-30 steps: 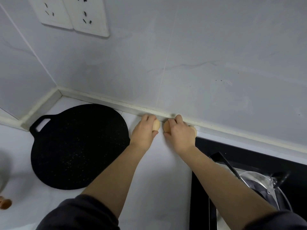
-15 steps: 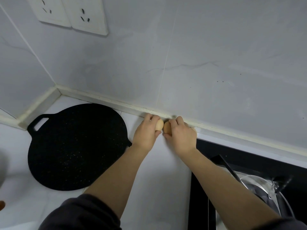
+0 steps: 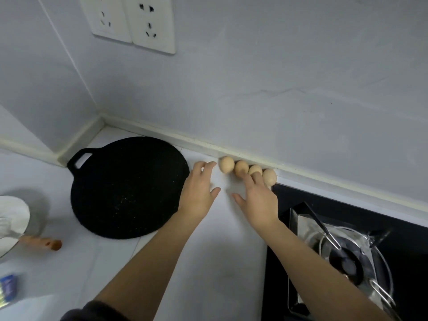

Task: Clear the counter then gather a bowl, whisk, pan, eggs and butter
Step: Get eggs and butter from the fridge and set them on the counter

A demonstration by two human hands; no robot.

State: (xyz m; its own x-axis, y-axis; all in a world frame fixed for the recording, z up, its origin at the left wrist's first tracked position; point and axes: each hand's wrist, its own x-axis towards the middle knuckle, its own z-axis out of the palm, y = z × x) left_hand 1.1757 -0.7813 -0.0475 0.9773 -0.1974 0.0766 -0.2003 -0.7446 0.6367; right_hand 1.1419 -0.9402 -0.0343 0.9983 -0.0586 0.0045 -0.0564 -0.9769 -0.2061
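Eggs [image 3: 241,168], four of them, sit in a row on the white counter [image 3: 220,251]. They're tucked against the foot of the wall, close together, just left of the black hob [image 3: 393,230]. L hand [image 3: 199,188] is flat w/ fingers loose & spread, holding nothing, its tips just beside the leftmost egg but apart from it. R hand [image 3: 257,198] is likewise spread, nothing gripped. Its straight fingertips [image 3: 243,177] reach the middle eggs; touching or just in front, can't tell. Black flat pan [image 3: 127,186] w/ loop handle lies in the corner, just left of the L hand. Far left: white bowl [image 3: 11,218], partly cut off, w/ a blurred wooden handle [image 3: 41,243] beside it. Blue packet [image 3: 8,289] at bottom left, too blurred to read. Twin sockets [image 3: 129,22] on the wall above the pan.
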